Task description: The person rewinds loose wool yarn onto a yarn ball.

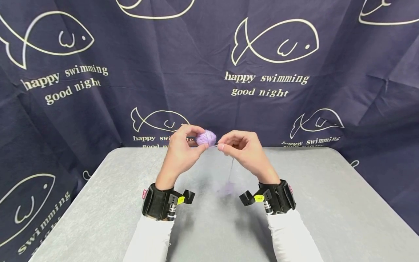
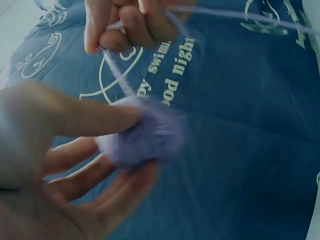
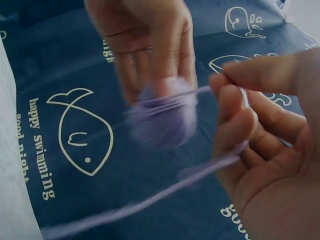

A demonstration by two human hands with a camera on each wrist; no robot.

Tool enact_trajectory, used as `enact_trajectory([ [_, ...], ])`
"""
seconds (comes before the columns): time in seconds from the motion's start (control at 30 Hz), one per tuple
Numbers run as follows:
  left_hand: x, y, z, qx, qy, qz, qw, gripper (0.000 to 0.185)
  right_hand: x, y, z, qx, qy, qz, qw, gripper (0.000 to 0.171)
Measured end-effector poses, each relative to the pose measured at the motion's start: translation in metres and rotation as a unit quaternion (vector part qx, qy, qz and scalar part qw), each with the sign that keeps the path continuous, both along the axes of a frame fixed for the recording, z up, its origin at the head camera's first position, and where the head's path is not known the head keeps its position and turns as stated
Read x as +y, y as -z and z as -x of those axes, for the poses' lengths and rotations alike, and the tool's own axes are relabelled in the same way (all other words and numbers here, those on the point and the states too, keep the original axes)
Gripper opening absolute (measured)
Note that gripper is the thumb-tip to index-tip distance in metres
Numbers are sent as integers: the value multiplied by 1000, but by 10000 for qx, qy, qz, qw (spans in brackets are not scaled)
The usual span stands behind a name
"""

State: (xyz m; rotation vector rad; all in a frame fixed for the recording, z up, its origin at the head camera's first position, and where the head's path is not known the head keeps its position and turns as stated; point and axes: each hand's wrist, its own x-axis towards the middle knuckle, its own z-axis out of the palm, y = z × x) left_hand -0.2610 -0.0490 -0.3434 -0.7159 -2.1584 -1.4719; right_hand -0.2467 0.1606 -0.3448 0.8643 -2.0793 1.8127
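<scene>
A small ball of lilac yarn [image 1: 206, 138] is held up over the table's far edge by my left hand [image 1: 183, 149], thumb on one side and fingers on the other. My right hand [image 1: 243, 147] pinches the yarn strand [image 3: 202, 90] between thumb and forefinger, close to the ball. Between the two hands the strand runs short and straight. Past the pinch it passes through the curled fingers of the right hand and hangs down as a loose tail [image 3: 135, 207]. Wound turns show across the ball [image 3: 165, 120] in the right wrist view.
On the grey table [image 1: 203, 233] below the hands lies a blurred lilac patch of yarn [image 1: 228, 188], where the hanging strand leads. A dark blue cloth [image 1: 203, 72] with white fish outlines and lettering hangs behind the table. Both wrists wear black straps with small camera mounts.
</scene>
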Motion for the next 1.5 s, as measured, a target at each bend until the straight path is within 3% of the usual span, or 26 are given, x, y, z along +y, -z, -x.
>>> enact_trajectory([
  [0.1,-2,0,-1,-338,275,682,9967,30,2,-1,1,-65,220,581,9980,8],
  [0.2,-5,0,-2,-472,687,1362,9872,29,3,-1,2,-128,324,1238,9917,5],
  [0.33,-8,0,-4,-449,1393,2108,9665,29,3,-2,4,-287,395,2063,9773,15],
  [0.43,-9,-1,-5,-631,1970,2403,9484,30,4,-3,5,-355,462,2516,9661,22],
  [0.57,-10,-2,-5,-953,2858,2247,9267,31,6,-2,6,-334,615,2746,9590,18],
  [0.7,-12,-4,-7,-1104,3761,1549,9068,33,7,0,9,-342,832,2706,9585,14],
  [0.83,-13,-8,-9,-1122,4173,706,8991,32,7,3,13,-390,1187,2355,9638,8],
  [0.97,-13,-11,-11,-998,4136,-276,9045,35,6,6,15,-522,1423,1669,9742,6],
  [1.13,-10,-13,-12,-757,3812,-1768,9043,40,5,8,14,-577,1094,551,9908,8],
  [1.33,0,-16,-11,-400,2692,-3192,9078,44,-2,9,11,-303,334,-469,9979,4],
  [1.43,4,-15,-9,-186,1932,-3465,9178,40,-4,7,7,-227,17,-729,9971,5],
  [1.5,5,-13,-7,18,1398,-3351,9317,35,-5,6,5,-205,-103,-832,9963,6],
])
